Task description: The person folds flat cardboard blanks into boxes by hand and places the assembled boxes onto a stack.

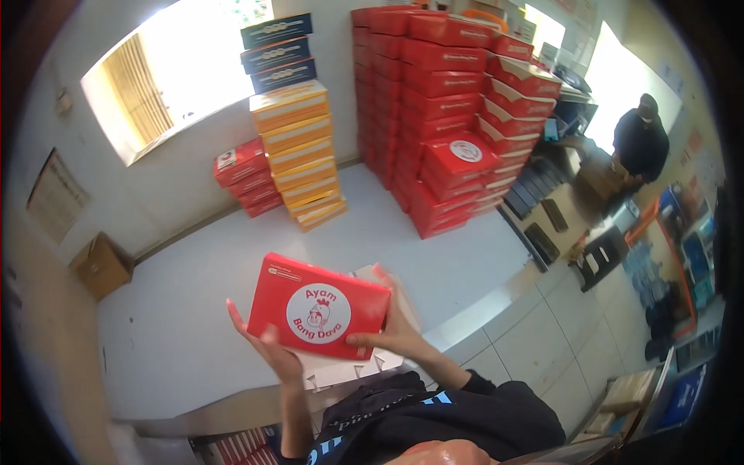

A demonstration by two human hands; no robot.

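Observation:
A red meal box (291,271) with a round white chicken label is held up in front of me, tilted. My right hand (397,325) grips its right side, thumb across the printed face and fingers along the far edge. My left hand (273,350) is at the lower left corner, with one finger stretched out past the edge and a blurred thumb over the face. Whether the left palm bears weight is hidden. Under the box lie pale cardboard blanks (333,373) with cut tabs, partly covered by the box.
A white table (186,333) spreads before me. Behind stand stacked red boxes (442,81), yellow-and-white boxes (298,147), dark blue boxes (277,54) and a short red pile (249,174). A brown carton (101,267) sits left. Another person (642,139) stands far right.

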